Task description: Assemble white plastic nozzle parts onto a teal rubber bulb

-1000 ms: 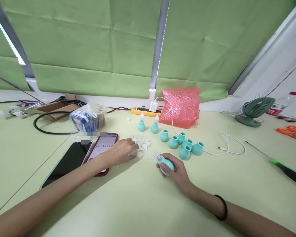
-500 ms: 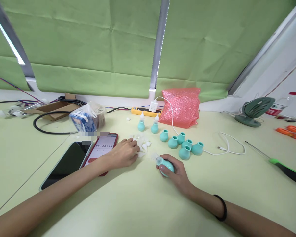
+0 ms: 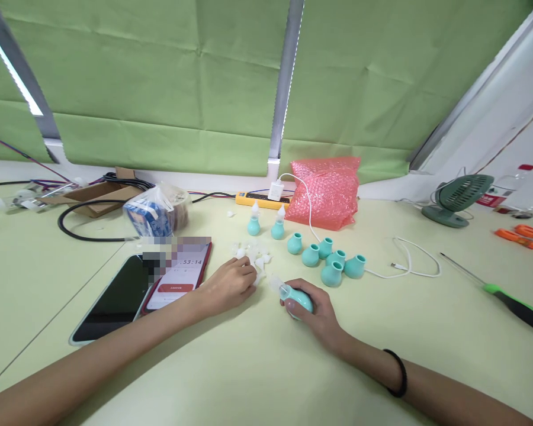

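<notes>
A teal squeeze bulb [image 3: 301, 300] lies in my right hand [image 3: 318, 310], my fingers wrapped round it. A clear plastic piece [image 3: 279, 286] sits in its neck, pointing left. My left hand [image 3: 233, 284] is at the near edge of a pile of small white translucent tips [image 3: 261, 261]. Its fingers are curled and pressed together; whatever they hold is hidden. Behind the pile stand two teal bulbs with clear nozzles, the left bulb [image 3: 253, 226] and the right bulb [image 3: 277, 229]. Several open-necked teal bulbs [image 3: 310, 255] stand to their right.
Two phones, one dark [image 3: 111, 302] and one red-cased showing a timer [image 3: 175, 281], lie beside my left forearm. A pink bubble-wrap bag [image 3: 324, 195] and a yellow power strip [image 3: 262, 201] are at the back. Rightward are a white cable [image 3: 411, 260], a screwdriver [image 3: 510, 305] and a fan [image 3: 459, 198].
My left hand has drawn slightly toward me and to the right, off part of the white tips, its fingers curled tighter. My right hand keeps its hold on the bulb, almost unmoved.
</notes>
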### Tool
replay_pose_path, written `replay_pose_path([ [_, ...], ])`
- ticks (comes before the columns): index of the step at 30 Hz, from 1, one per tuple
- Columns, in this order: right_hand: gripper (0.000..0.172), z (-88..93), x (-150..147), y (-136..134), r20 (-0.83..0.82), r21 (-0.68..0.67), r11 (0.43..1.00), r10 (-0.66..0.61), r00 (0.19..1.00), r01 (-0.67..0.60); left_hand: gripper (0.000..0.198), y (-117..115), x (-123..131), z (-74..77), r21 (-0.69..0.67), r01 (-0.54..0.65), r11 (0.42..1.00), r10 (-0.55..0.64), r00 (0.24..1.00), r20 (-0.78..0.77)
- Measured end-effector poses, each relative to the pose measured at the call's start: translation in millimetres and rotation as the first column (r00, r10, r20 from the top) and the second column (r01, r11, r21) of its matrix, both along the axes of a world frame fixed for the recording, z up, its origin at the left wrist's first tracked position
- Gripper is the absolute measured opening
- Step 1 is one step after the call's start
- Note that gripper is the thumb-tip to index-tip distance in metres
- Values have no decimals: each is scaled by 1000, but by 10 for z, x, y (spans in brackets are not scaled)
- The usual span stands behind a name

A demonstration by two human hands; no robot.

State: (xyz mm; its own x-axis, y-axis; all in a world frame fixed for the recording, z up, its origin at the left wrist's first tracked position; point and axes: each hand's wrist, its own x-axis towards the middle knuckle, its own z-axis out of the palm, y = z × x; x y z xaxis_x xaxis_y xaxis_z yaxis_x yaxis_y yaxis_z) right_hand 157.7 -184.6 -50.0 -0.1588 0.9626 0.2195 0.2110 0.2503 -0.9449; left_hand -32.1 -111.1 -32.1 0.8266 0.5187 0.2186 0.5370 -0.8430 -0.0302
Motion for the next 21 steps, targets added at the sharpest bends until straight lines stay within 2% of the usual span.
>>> replay_pose_path([
  [3,23,5,5,1,9,8,1000,0,1000,0,12,-20,-2,4,-18,-8,1000,9,999,33],
  [6,22,15,8,-3,26,29,1000,6,1000,-6,29,-43,0,43,-112,-26,993,46,982,185],
  [8,21,20,9,-5,37,46,999,19,999,-20,36,-59,5,94,-210,-28,977,98,939,329],
  [10,20,21,7,-5,43,55,998,29,999,-32,33,-73,13,160,-337,-3,942,169,870,463],
  [12,20,21,4,-2,43,56,998,34,998,-37,25,-80,21,229,-508,73,858,265,785,560],
  [15,20,22,2,0,45,52,998,39,998,-42,15,-81,31,308,-720,248,648,400,694,599],
  [18,21,23,2,-1,55,48,998,42,998,-45,19,-80,35,343,-792,389,472,468,650,598],
  [21,21,22,4,-2,60,51,998,39,997,-42,23,-86,35,348,-808,466,360,472,657,588],
])
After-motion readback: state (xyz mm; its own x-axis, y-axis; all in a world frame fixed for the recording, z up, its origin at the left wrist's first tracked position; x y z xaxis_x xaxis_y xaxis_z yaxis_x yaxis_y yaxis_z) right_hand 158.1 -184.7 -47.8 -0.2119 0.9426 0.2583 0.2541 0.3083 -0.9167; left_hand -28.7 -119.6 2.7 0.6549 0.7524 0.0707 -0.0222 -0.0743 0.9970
